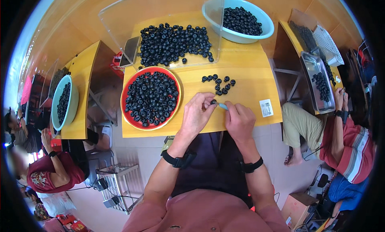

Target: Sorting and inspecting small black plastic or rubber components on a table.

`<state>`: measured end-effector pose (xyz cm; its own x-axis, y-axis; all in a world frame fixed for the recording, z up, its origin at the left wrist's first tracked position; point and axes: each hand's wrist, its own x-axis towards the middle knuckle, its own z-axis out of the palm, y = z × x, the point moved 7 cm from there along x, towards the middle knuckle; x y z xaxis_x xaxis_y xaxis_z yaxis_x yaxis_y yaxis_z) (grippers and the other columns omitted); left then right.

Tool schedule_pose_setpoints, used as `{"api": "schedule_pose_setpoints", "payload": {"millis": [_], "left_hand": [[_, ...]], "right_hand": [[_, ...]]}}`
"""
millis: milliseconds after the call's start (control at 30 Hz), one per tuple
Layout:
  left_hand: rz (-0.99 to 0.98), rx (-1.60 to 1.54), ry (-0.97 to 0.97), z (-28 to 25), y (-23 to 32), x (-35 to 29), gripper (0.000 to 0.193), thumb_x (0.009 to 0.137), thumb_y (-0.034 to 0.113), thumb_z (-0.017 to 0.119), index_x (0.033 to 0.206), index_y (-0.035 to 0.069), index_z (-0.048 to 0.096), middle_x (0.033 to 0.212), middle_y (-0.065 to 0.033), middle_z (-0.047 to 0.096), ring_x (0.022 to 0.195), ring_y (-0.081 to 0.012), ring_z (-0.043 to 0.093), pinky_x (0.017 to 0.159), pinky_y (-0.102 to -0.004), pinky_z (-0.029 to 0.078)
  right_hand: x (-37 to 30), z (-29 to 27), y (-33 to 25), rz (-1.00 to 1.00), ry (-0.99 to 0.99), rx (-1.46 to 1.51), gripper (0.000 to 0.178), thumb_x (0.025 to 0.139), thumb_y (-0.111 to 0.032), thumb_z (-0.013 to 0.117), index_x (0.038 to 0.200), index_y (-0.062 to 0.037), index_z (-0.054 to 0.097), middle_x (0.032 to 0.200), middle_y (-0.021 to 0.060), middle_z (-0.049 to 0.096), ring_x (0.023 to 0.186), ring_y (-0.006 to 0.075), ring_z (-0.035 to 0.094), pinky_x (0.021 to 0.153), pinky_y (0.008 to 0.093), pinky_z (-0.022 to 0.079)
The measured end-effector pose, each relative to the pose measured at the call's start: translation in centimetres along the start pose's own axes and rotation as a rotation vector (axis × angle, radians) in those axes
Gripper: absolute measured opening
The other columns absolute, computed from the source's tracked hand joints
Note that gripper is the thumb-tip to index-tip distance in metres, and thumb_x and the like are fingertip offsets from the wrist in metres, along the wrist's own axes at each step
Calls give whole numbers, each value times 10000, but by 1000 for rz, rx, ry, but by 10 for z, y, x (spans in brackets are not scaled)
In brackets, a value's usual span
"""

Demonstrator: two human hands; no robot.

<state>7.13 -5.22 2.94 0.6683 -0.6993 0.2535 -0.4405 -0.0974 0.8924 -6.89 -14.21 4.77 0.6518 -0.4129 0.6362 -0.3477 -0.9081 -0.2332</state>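
Note:
Over the front of the yellow table, my left hand (pixel 196 113) pinches a small round black part (pixel 213 101) between thumb and fingertips. My right hand (pixel 241 120) is closed around a slim tool with a pale blue handle (pixel 223 106), its tip at the black part; the kind of tip is too small to make out. Just beyond my fingers lie several loose black parts (pixel 218 87) with holes in them. Left of my left hand stands a red basin with a yellow rim (pixel 180 91), filled with the same black parts.
A clear plastic bin (pixel 120 15) on its side holds a heap of black parts (pixel 172 41). Behind it at the right is a light blue basin (pixel 266 25) of parts. A white label (pixel 266 108) is on the table's right side. People work at tables on both sides.

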Motion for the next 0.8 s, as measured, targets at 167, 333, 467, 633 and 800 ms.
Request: {"api": "schedule_pose_setpoints", "payload": {"millis": [167,333,467,633,800], "left_hand": [[6,35,-28,2,2,-1,325,849,-17,843,1152,3,727,955,-76,719,837,-139,709,772,-280,590],[27,32,-29,2,2,-1,335,852,-27,838,1165,11,724,963,-76,715,841,-137,706,770,-275,595],[5,10,-33,3,1,-2,335,862,-32,835,1173,11,717,967,-63,715,849,-120,701,767,-263,596],[-58,-14,-46,3,-3,-3,323,872,-36,834,1164,2,702,971,-50,718,866,-98,699,771,-256,595],[-97,-136,-37,3,-13,-5,315,891,-43,824,1161,-19,664,988,-47,719,895,-92,698,797,-252,592]], "right_hand": [[1,0,-4,-25,1,-15,187,841,-106,744,1026,-80,745,720,37,538,671,232,603,607,391,455],[1,0,-3,-26,1,-18,169,858,-107,733,1023,-72,734,712,38,520,655,231,587,602,393,446],[0,2,-2,-30,0,-21,151,874,-110,725,1019,-68,731,712,45,517,650,234,583,599,394,441],[0,1,-3,-23,-11,-24,141,884,-113,719,1017,-67,727,710,46,517,652,235,584,601,393,441],[2,3,4,71,-39,-46,135,889,-110,700,1016,-75,726,717,53,538,645,251,609,588,401,476]]}}
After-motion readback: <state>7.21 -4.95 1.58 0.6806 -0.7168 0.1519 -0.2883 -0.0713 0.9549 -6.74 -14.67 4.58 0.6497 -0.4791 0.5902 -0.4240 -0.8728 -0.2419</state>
